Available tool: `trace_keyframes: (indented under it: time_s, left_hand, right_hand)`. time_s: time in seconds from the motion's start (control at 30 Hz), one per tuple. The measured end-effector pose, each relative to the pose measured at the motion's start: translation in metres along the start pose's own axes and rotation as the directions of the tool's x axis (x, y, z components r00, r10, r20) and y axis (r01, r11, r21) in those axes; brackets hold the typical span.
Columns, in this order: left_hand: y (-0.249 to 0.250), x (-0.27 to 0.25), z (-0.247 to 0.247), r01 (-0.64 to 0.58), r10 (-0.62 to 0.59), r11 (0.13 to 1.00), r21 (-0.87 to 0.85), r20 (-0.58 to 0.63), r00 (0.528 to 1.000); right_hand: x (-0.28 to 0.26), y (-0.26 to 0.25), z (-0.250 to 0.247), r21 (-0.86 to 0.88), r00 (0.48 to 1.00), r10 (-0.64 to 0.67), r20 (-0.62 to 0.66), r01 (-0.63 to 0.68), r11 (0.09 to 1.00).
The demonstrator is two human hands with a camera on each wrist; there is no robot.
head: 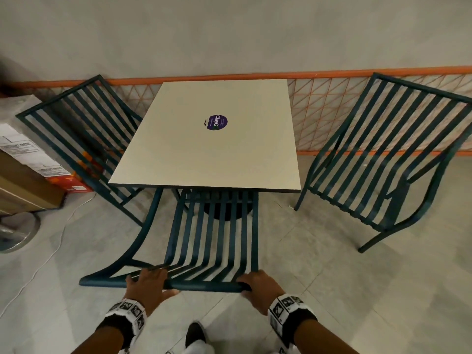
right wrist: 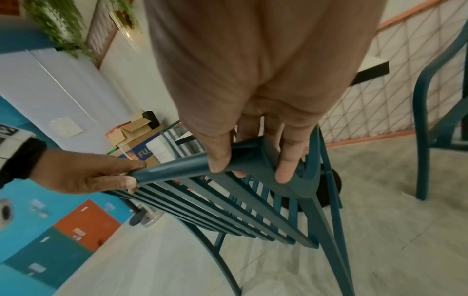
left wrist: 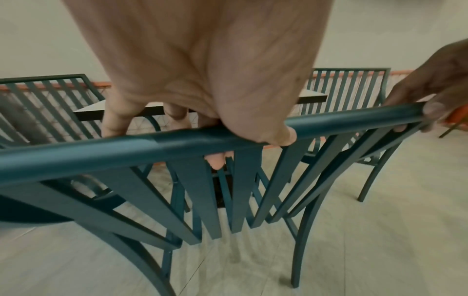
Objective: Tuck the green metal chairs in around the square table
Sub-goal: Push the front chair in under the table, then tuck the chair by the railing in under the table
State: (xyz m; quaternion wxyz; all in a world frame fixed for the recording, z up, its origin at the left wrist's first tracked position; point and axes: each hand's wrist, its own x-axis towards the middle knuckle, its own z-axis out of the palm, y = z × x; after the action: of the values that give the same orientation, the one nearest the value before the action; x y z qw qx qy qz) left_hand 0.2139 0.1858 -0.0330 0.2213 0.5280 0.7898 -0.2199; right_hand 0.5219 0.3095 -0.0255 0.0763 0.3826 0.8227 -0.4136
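Note:
A square white table (head: 209, 154) with a round purple sticker stands by the wall. The near green chair (head: 212, 241) has its seat under the table's front edge. My left hand (head: 148, 284) grips its top rail (left wrist: 177, 144), fingers curled over and thumb (left wrist: 273, 136) below. At the rail's right corner (right wrist: 253, 160) my right hand (head: 258, 282) grips it too. A second green chair (head: 84, 139) sits partly under the table's left side. The third green chair (head: 383, 159) stands apart to the right.
Cardboard boxes (head: 28, 169) are stacked at the left beside a round metal base (head: 18, 231), and a white cable (head: 51, 254) trails over the floor. An orange mesh barrier (head: 332, 106) runs along the wall behind the table. My shoe (head: 195, 333) is below the chair.

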Motion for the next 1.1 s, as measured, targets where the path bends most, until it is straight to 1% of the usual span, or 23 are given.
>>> trace_keyframes:
  time_s: [0.07, 0.2, 0.27, 0.37, 0.4, 0.47, 0.5, 0.57, 0.63, 0.67, 0.7, 0.77, 0.83, 0.9, 1.0, 1.1]
  left_hand:
    - [0.003, -0.019, 0.010, 0.028, -0.027, 0.999, -0.017, 0.052, 0.998]
    - [0.007, -0.046, 0.008, 0.086, -0.079, 0.995, -0.059, 0.110, 0.991]
    - [0.012, -0.053, 0.004, 0.114, -0.099, 0.988, -0.102, 0.145, 0.985]
    - [0.037, -0.048, -0.004, 0.116, -0.089, 0.978, -0.175, 0.154, 0.984]
    - [0.053, -0.042, -0.008, 0.091, -0.058, 0.975, -0.201, 0.163, 0.985]
    - [0.097, -0.029, -0.018, -0.001, 0.058, 0.965, -0.261, 0.210, 0.976]
    - [0.122, -0.023, -0.023, -0.050, 0.127, 0.954, -0.294, 0.249, 0.960]
    - [0.176, -0.006, -0.032, -0.122, 0.247, 0.926, -0.357, 0.326, 0.913]
    - [0.226, 0.015, -0.040, -0.196, 0.363, 0.874, -0.445, 0.328, 0.872]
    - [0.251, 0.027, -0.044, -0.211, 0.410, 0.837, -0.505, 0.323, 0.853]
    - [0.274, 0.040, -0.051, -0.205, 0.429, 0.806, -0.555, 0.308, 0.849]
    - [0.317, 0.074, -0.064, -0.212, 0.438, 0.769, -0.603, 0.255, 0.862]
    - [0.354, 0.112, -0.078, -0.232, 0.432, 0.763, -0.604, 0.209, 0.877]
    - [0.387, 0.145, -0.099, -0.255, 0.437, 0.775, -0.578, 0.198, 0.877]
    - [0.446, 0.183, -0.135, -0.331, 0.478, 0.786, -0.522, 0.174, 0.861]
    - [0.503, 0.218, -0.169, -0.400, 0.510, 0.790, -0.464, 0.138, 0.849]
  right_hand:
    - [-0.010, 0.007, 0.003, 0.028, 0.996, -0.042, 0.079, 0.040, 0.999]
    - [-0.021, 0.016, 0.006, 0.090, 0.982, -0.094, 0.163, 0.080, 0.993]
    - [-0.026, 0.023, 0.000, 0.136, 0.982, -0.078, 0.171, 0.055, 0.989]
    - [-0.030, 0.049, -0.026, 0.217, 0.995, -0.023, 0.094, 0.003, 0.976]
    - [-0.034, 0.061, -0.038, 0.238, 0.998, 0.006, 0.063, -0.021, 0.971]
    - [-0.042, 0.097, -0.064, 0.272, 0.996, 0.091, -0.015, -0.084, 0.959]
    - [-0.046, 0.119, -0.075, 0.297, 0.989, 0.137, -0.048, -0.117, 0.948]
    - [-0.053, 0.162, -0.105, 0.312, 0.971, 0.219, -0.095, -0.180, 0.933]
    - [-0.054, 0.206, -0.138, 0.296, 0.948, 0.293, -0.122, -0.247, 0.923]
    - [-0.055, 0.226, -0.157, 0.291, 0.934, 0.330, -0.137, -0.281, 0.915]
    - [-0.054, 0.246, -0.176, 0.295, 0.917, 0.361, -0.169, -0.303, 0.906]
    - [-0.053, 0.285, -0.220, 0.302, 0.881, 0.410, -0.238, -0.334, 0.893]
    - [-0.052, 0.328, -0.258, 0.305, 0.843, 0.465, -0.270, -0.383, 0.872]
    - [-0.057, 0.368, -0.298, 0.322, 0.799, 0.541, -0.264, -0.456, 0.830]
    - [-0.070, 0.416, -0.353, 0.312, 0.744, 0.621, -0.245, -0.546, 0.777]
    - [-0.080, 0.463, -0.399, 0.340, 0.655, 0.684, -0.321, -0.595, 0.729]
